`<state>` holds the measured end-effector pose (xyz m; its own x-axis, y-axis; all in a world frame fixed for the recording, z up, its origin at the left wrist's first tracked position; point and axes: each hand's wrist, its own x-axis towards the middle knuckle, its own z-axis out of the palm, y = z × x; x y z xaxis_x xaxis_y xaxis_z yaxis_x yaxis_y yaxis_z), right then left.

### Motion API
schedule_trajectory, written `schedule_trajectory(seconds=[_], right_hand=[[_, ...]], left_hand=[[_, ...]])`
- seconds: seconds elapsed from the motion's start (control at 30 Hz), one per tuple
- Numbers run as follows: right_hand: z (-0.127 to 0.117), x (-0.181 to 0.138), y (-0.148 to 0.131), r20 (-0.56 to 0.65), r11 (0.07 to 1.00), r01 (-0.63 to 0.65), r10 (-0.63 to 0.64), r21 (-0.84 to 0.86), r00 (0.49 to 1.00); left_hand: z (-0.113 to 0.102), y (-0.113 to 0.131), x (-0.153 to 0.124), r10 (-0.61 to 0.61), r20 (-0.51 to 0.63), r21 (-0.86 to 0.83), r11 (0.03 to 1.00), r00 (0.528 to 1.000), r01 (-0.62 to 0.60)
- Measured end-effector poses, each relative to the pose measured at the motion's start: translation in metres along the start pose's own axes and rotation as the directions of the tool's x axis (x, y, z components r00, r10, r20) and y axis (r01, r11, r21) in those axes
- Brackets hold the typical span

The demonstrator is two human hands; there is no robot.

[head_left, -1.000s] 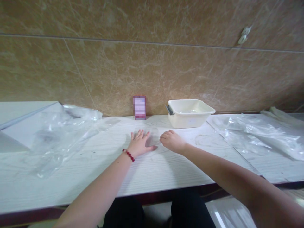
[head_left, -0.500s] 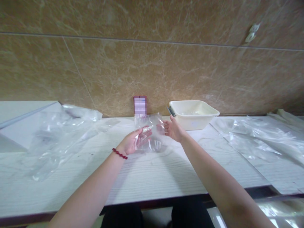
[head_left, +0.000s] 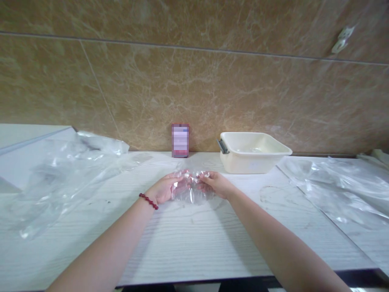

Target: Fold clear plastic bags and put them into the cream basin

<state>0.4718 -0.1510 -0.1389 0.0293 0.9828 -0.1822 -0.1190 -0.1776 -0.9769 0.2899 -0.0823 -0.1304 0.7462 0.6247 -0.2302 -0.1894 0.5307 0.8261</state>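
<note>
Both hands, the left hand (head_left: 165, 188) and the right hand (head_left: 212, 183), pinch a small clear bag (head_left: 190, 187) tight, and its thin plastic could rip if they tug too hard.

On the counter (head_left: 194, 239), a tub (head_left: 253, 152) stands against the wall (head_left: 194, 81). Left of the tub, a small box (head_left: 180, 140) leans on the wall. In front of the tub, to its left, lies a small bag (head_left: 190, 187). Far left of the tub spreads a plastic sheet (head_left: 67, 170); right of the tub lies another sheet (head_left: 340, 186).
</note>
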Motion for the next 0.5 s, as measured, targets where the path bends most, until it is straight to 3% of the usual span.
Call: schedule_trajectory(seconds=[0.23, 0.5], right_hand=[[-0.0004, -0.0039, -0.0020, 0.032, 0.999, 0.046, -0.047, 0.019, 0.998], [0.0033, -0.0036, -0.0032, -0.096, 0.997, 0.064, -0.059, 0.051, 0.994]], left_hand=[[-0.0072, 0.0002, 0.0021, 0.028, 0.032, 0.026, 0.999, 0.999, -0.029], [-0.0026, -0.0020, 0.0032, 0.064, -0.032, 0.033, 0.997, 0.997, -0.063]])
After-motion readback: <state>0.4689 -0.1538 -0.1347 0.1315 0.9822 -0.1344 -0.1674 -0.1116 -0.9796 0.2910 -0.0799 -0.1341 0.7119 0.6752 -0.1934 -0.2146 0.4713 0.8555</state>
